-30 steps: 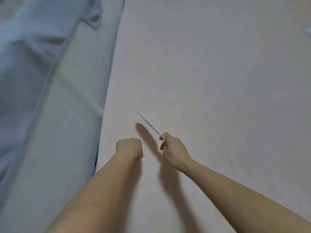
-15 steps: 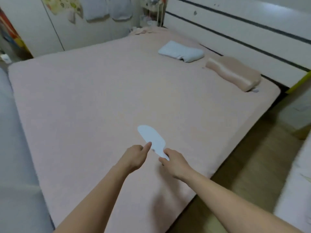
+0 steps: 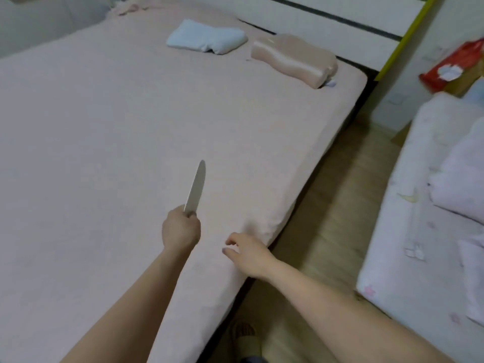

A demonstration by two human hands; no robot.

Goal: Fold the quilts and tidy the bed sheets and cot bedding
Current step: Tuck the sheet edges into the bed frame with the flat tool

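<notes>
A pink fitted sheet [image 3: 110, 132] covers the big bed smoothly. My left hand [image 3: 180, 229] grips the handle end of a flat white paddle-shaped tool [image 3: 196, 187], whose blade points up and away over the sheet. My right hand [image 3: 247, 254] hovers with loosely curled fingers over the sheet's near right corner [image 3: 262, 226], where the cloth is slightly wrinkled; it holds nothing. A folded light-blue cloth [image 3: 207, 40] and a pink contoured pillow [image 3: 293, 60] lie near the head of the bed.
A white headboard [image 3: 327, 19] runs along the far side. A strip of wooden floor [image 3: 335, 210] separates the bed from a low white cot mattress [image 3: 398, 231] on the right, which carries pale bunched bedding [image 3: 461, 184]. A red packet [image 3: 450, 66] sits at far right.
The tool passed from my right hand to my left, which now grips it blade up. My right hand let go and moved right toward the bed corner. My view swung right.
</notes>
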